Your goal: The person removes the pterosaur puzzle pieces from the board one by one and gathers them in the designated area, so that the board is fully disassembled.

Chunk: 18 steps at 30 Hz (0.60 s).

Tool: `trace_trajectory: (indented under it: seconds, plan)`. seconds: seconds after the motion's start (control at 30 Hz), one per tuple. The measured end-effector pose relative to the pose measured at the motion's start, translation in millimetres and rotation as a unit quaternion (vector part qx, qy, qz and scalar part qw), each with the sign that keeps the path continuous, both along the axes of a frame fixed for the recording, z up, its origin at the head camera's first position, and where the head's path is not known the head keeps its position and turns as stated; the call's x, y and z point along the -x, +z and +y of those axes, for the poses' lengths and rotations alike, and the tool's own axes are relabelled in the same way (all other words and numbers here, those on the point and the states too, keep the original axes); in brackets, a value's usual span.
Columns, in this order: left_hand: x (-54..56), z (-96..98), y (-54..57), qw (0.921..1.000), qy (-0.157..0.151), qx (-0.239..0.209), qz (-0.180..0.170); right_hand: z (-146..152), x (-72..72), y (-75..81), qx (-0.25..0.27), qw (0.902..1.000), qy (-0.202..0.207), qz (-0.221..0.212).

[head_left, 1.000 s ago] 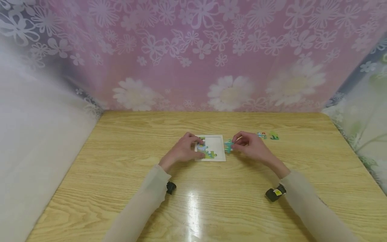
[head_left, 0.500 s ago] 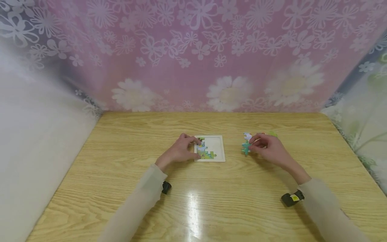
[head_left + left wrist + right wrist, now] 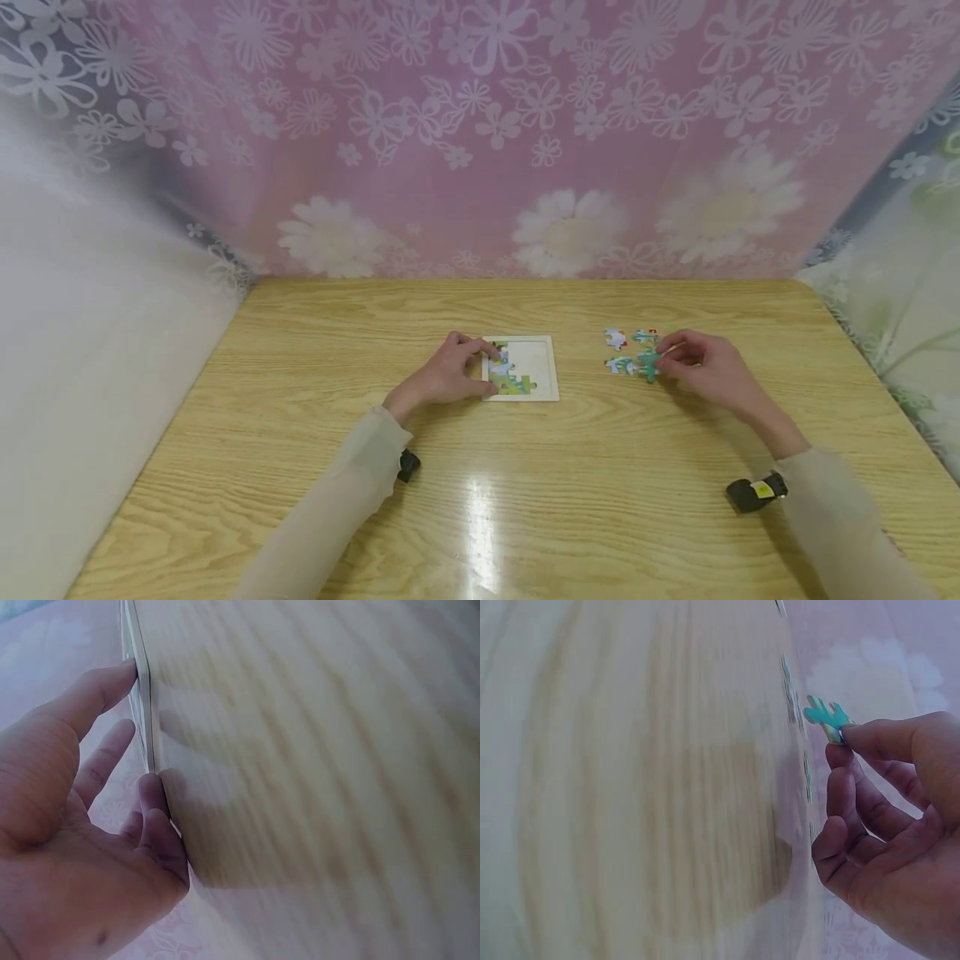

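In the head view a square white puzzle tray [image 3: 554, 367] lies on the table, its left and lower parts filled with joined puzzle pieces [image 3: 513, 384]. My left hand [image 3: 442, 375] rests on the tray's left side; in the left wrist view its thumb [image 3: 112, 681] touches the tray's edge [image 3: 142, 697]. To the right, my right hand [image 3: 708, 367] pinches a teal puzzle piece [image 3: 649, 367] between thumb and fingers. The right wrist view has this piece [image 3: 825, 714] tilted, raised off the table.
Loose puzzle pieces lie beside my right hand: a white and red one [image 3: 616, 338], a blue and white one [image 3: 619, 365], and another with a red corner [image 3: 643, 335]. Wood-grain table [image 3: 337, 333] surrounds the tray. A pink flowered curtain [image 3: 450, 183] hangs behind.
My right hand has carried the teal piece rightward, from beside the tray to the loose pieces. It now covers the green piece seen earlier. My left hand has shifted slightly left, still on the tray.
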<state>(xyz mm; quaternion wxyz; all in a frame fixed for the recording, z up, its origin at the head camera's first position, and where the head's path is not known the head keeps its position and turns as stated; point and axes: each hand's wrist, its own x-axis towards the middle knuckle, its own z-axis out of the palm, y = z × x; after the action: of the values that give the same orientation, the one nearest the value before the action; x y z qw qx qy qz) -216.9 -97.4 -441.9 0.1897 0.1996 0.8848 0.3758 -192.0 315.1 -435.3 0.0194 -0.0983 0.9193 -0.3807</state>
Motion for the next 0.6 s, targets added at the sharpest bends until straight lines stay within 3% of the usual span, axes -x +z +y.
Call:
trace_trajectory:
  seconds: [0.27, 0.6]
  plan:
    - [0.8, 0.7, -1.5, 0.9997, -0.011, 0.012, 0.019, 12, 5.7, 0.4, -0.029, 0.9995, 0.003, -0.008]
    - [4.7, -1.9, -2.6, 0.9997, -0.021, 0.005, 0.008, 12, 11.7, -0.1, -0.064, 0.9971, 0.006, -0.040]
